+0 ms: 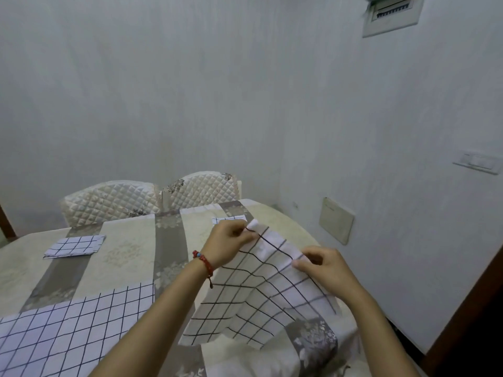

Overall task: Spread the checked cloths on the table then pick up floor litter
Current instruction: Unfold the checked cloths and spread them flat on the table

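We hold a white checked cloth (255,292) up over the right side of the counter (128,248), gripping it along its top edge with both hands. Our left hand (231,242), with a red beaded bracelet (203,263) on the wrist, pinches the far corner between thumb and curled fingers, and our right hand (324,268) pinches the same edge nearer to us. The cloth hangs down from that edge in soft folds, and its lower part touches the patterned cover of the counter. A second checked cloth (73,327) lies spread flat at the near left of the counter. A third, folded checked cloth (74,246) lies at the far left, well apart from our hands, and a fourth folded one (228,219) peeks out just beyond our left hand. Two quilted chairs (152,198) stand at the far side of the counter, against the pale wall (190,91).
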